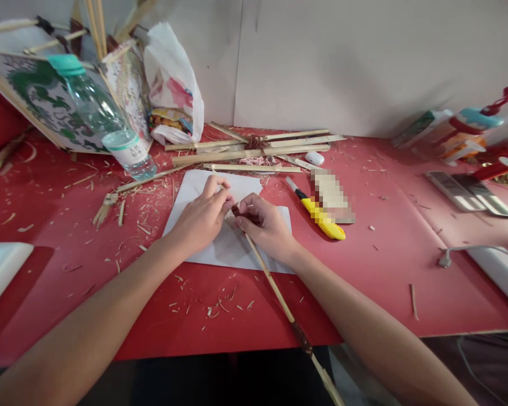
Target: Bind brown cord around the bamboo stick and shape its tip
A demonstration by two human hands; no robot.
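Note:
A thin bamboo stick (272, 282) slants from my hands over the table's front edge, with a dark brown wrapping (302, 338) partway along it. My left hand (207, 214) is closed, its thumb and index finger pinching at the upper part of the stick. Close beside it, my right hand (268, 225) has its fingers curled around a small brown strip (236, 210) on that same stick. My fingers partly hide this spot. Under both hands lies a sheet of white paper (220, 254).
A yellow utility knife (322, 220) with its blade out lies right of the paper. Bamboo strips (254, 152) are piled behind. A water bottle (129, 149), a plastic bag (173, 84) and a dragon-patterned frame (38, 101) stand back left. Shavings litter the red table (165, 332).

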